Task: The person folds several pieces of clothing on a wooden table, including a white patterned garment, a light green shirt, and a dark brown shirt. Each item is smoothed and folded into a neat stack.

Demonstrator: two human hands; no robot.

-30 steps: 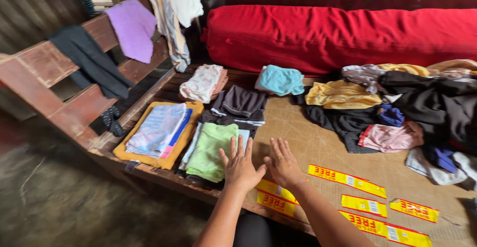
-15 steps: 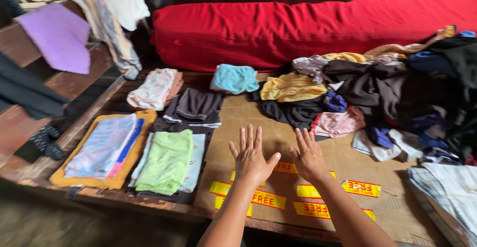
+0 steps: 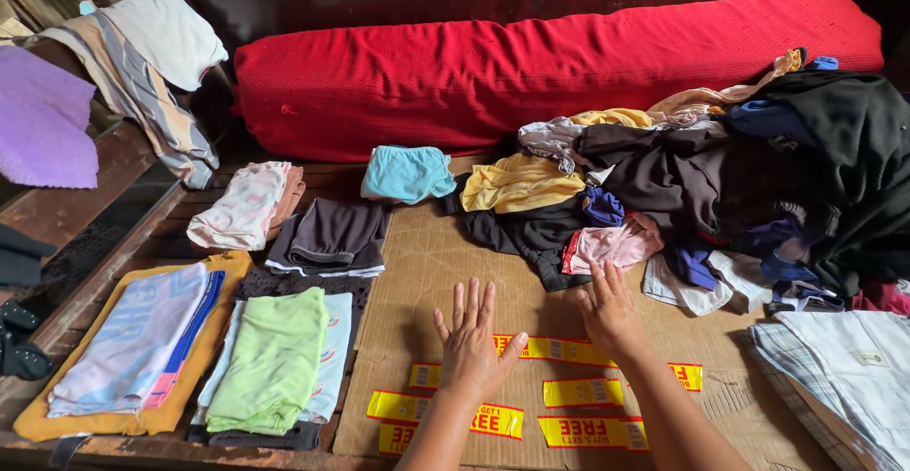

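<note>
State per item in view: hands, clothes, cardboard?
left hand: open, fingers spread, flat over the cardboard
right hand: open, fingertips at the pink garment
pink garment: crumpled, unfolded
clothes pile: loose heap
green shirt: folded, top of a stack
teal garment: folded
cardboard: laid flat

Left of my red cushion [image 3: 531,63] lie a folded green shirt [image 3: 275,357], a dark grey garment [image 3: 332,234] and a turquoise cloth [image 3: 408,172].
</note>
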